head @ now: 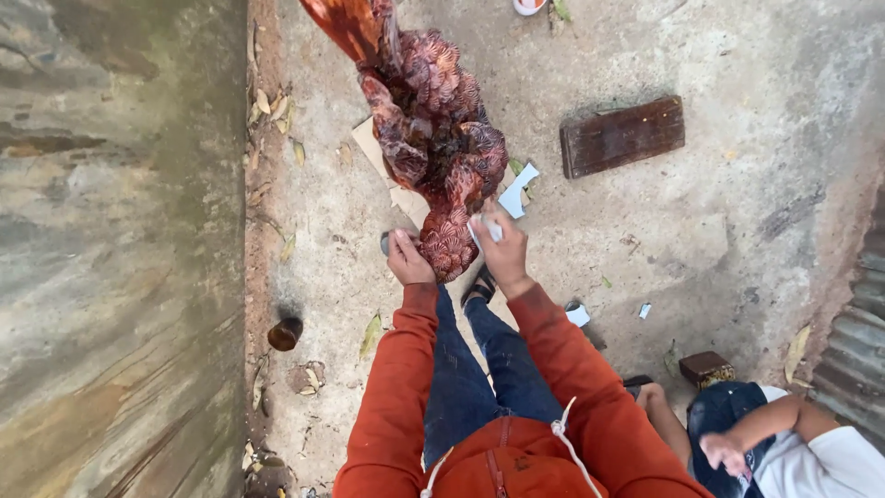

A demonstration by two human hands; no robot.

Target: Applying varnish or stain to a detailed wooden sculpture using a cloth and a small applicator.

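A tall concrete wall fills the left of the head view, and a bare concrete floor spreads under everything else. Rising from the floor toward the camera stands a large reddish-brown wood carving, its surface cut into scale-like feather patterns, upright and leaning slightly away at the top. A dark wooden plank lies flat well to its right, and torn cardboard sits under the carving's base. A second person crouches at the lower right, apart from the work.

The wearer, in orange sleeves and jeans, has both hands at the carving's lower lobe. The right hand presses a white scrap, seemingly sandpaper, against the carved scales, fingers curled closed over it. The left hand sits just beside the lobe's left edge with fingers folded around a small dark object; what that is cannot be told.

By the look of it, the step in hand is rubbing down the carved surface at this 1 lobe. Continuing would call for light, even pressure following the grooves, with the left hand steadying the piece.
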